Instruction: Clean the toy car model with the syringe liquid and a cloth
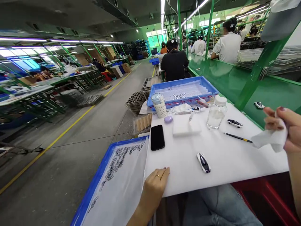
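Note:
My right hand [291, 125] is raised at the right of the table, its fingers closed on a crumpled white wipe [270, 138]. My left hand [156, 183] rests at the table's near left edge with fingers bent and pressed together; whatever may be under them is hidden. To its right lies a white and black toy car [203, 163]. A second toy car [234, 123] sits farther back, behind a thin dark brush [237, 137] whose handle end reaches the wipe. A clear bottle with a white cap [216, 113] stands left of that car.
Nearby are a phone [157, 137], white foam block [187, 126], purple case [168, 119] and dotted cup [159, 105]. Blue trays stand behind [183, 82] and at left [94, 185]. Right runs a green conveyor [221, 73] carrying another car [259, 105]. A co-worker [174, 61] sits ahead.

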`<state>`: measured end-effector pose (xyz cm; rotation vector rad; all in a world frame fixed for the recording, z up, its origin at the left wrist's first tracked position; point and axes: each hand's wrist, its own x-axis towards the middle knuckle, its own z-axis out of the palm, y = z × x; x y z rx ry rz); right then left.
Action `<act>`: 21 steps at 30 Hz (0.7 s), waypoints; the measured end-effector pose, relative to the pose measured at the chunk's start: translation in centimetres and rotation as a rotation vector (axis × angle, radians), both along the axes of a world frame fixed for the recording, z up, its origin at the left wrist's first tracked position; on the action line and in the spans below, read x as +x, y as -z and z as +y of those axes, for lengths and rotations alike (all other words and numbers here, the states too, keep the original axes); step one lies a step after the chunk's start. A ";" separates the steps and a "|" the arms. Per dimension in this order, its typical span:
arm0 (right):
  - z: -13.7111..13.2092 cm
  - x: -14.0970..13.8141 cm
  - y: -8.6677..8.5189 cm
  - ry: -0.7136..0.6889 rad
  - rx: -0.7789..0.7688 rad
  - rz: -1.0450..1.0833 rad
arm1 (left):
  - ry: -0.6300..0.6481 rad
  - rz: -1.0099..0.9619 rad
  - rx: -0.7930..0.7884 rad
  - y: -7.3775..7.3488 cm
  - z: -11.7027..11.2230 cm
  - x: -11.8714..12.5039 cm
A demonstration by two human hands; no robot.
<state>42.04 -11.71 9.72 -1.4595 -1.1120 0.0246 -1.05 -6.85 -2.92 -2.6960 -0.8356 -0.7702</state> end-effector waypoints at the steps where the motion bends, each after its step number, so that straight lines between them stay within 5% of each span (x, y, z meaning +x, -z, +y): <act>1: -0.1 0.3 0.4 -0.094 -0.036 0.164 | 0.016 0.026 -0.002 -0.1 -0.1 -0.1; 5: -0.7 -2.1 4.0 -0.488 -0.132 0.731 | 0.085 0.052 -0.061 -1.0 1.1 -0.6; 12: -2.3 -6.8 9.1 -0.816 -0.566 0.787 | 0.175 -0.037 -0.174 -2.7 2.6 -0.5; 16: -3.0 -6.4 9.8 -0.783 -0.517 0.807 | 0.003 -0.515 -0.405 -2.7 -0.7 3.3; 18: -3.2 -6.9 9.9 -0.700 -0.481 0.763 | -0.081 -0.876 -0.687 -2.4 -2.6 7.1; 21: -3.7 -8.5 9.8 -0.625 -0.485 0.622 | -0.027 -1.362 -1.209 -1.5 -4.5 12.8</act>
